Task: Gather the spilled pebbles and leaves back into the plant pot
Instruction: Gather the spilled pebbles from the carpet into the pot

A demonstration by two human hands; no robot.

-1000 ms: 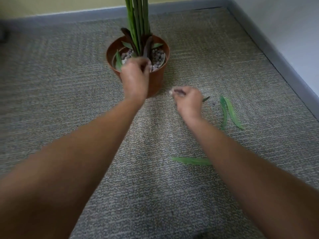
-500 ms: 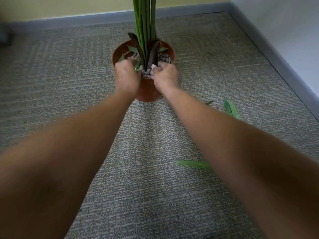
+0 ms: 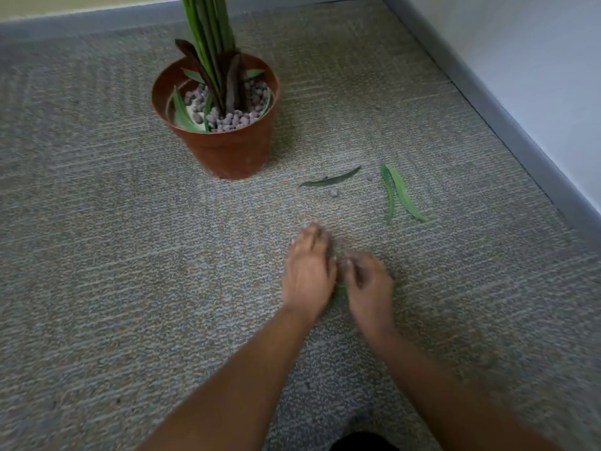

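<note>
A terracotta plant pot (image 3: 227, 151) stands on the carpet at upper centre, holding green stalks (image 3: 208, 27), grey pebbles (image 3: 234, 120) and a few leaves. Right of it a dark leaf (image 3: 330, 180), two green leaves (image 3: 403, 193) and two loose pebbles (image 3: 334, 193) lie on the carpet. Both hands are low on the carpet in the middle, blurred. My left hand (image 3: 307, 271) is palm down with its fingers spread. My right hand (image 3: 369, 284) is beside it with curled fingers. A sliver of green leaf (image 3: 340, 289) shows between them; the rest of that leaf is hidden.
A grey baseboard (image 3: 507, 125) and white wall run along the right side, and another baseboard (image 3: 81, 26) runs along the back. A dark shape (image 3: 361, 442) sits at the bottom edge.
Both hands have left the pot rim and come back and down to the carpet, over the green leaf that lay nearest me. The dark leaf and pebbles by the pot are now uncovered.
</note>
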